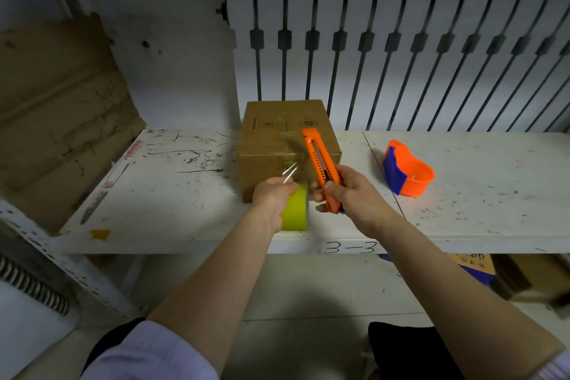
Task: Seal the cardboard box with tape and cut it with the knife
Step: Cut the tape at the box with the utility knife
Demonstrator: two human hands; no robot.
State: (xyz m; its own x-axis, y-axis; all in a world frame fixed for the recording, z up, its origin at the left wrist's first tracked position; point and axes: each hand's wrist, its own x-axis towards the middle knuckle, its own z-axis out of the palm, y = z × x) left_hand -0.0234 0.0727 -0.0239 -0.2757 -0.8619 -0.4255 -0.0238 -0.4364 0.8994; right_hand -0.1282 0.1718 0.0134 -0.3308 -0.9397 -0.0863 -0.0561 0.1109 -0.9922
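A closed cardboard box [271, 139] stands on the white shelf [172, 194], with clear tape running along its top seam and down its front face. My left hand [273, 197] grips a yellow-green tape roll [295, 213] just in front of the box, and a clear strip of tape [290, 172] stretches from the roll up to the box. My right hand [351, 191] holds an orange utility knife [320, 163] whose tip points up and left over the box's front top edge, right beside the stretched strip.
An orange and blue tape dispenser [405, 171] lies on the shelf to the right. A flattened cardboard sheet [58, 108] leans at the left. A white radiator [401, 49] stands behind. Boxes [505, 274] sit on the floor under the shelf.
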